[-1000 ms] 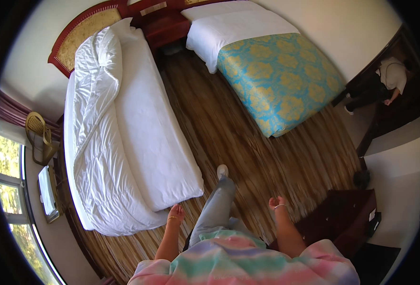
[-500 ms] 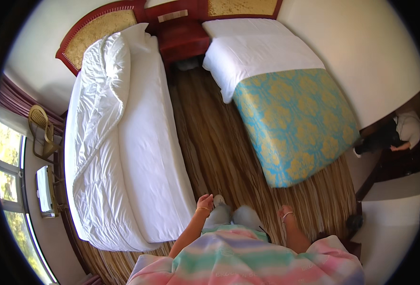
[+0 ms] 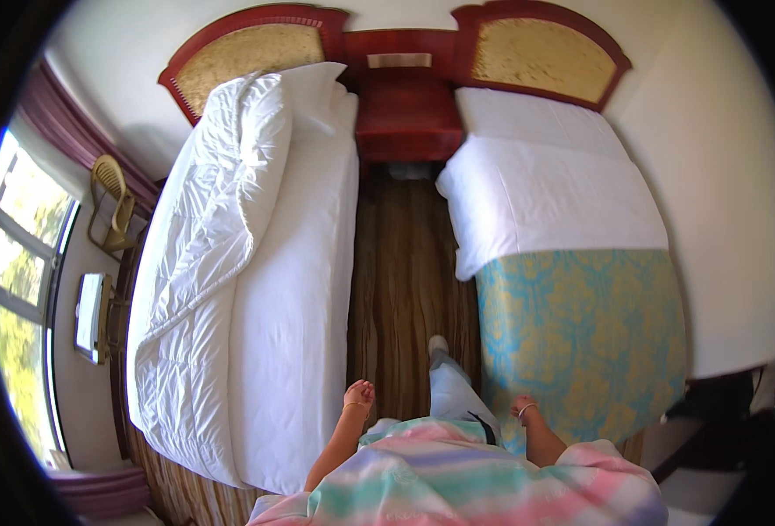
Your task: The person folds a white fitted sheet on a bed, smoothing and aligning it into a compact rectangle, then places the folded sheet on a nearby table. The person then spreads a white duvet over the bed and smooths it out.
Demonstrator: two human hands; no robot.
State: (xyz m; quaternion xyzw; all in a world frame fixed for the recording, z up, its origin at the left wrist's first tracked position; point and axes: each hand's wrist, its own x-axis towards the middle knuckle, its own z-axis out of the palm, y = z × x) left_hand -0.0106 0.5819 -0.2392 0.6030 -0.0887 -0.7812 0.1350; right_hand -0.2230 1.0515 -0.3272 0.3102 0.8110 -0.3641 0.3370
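My left hand [image 3: 359, 394] hangs beside the bed on the left, its fingers loosely bent and nothing in it. White bedding covers that bed: a smooth sheet [image 3: 295, 289] on the inner side, and a quilted duvet [image 3: 196, 228] folded back along the window side. On the other side my right hand [image 3: 523, 407] hangs low near the right bed, empty, with its fingers loosely curled and partly hard to see. A blue and gold patterned bed runner [image 3: 584, 342] covers the foot of that bed, below a white cover [image 3: 562, 193].
A dark red nightstand [image 3: 409, 114] stands between the two headboards. The wood-patterned floor [image 3: 394, 263] forms a narrow aisle between the beds. Along the window side are a wicker chair [image 3: 111, 197], a small table [image 3: 94, 317] and purple curtains [image 3: 81, 127].
I have stepped forward into the aisle, and my view has turned right and up, showing more of the headboards. Both hands stay empty. The other person at the right is no longer clearly visible.
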